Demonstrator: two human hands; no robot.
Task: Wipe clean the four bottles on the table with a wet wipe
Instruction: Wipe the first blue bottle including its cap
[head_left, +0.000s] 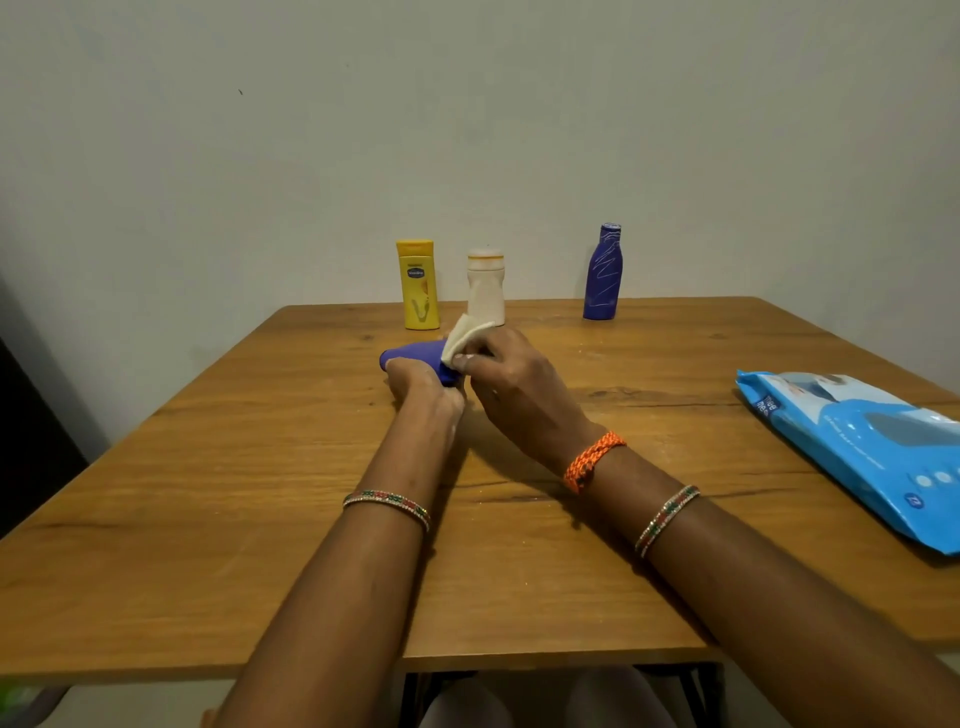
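Observation:
A blue bottle (415, 354) lies on its side in the middle of the wooden table (260, 467). My left hand (423, 387) grips its near end. My right hand (514, 379) pinches a white wet wipe (465, 335) and holds it against the bottle's upper side. Three more bottles stand upright along the far edge: a yellow one (418, 285), a white one (485, 286) just behind the wipe, and a second blue bottle (602, 273) marked with white streaks. Much of the held bottle is hidden by my hands.
A blue pack of wet wipes (857, 447) lies flat at the table's right edge. A plain wall rises right behind the standing bottles. Dark table legs show below the near edge.

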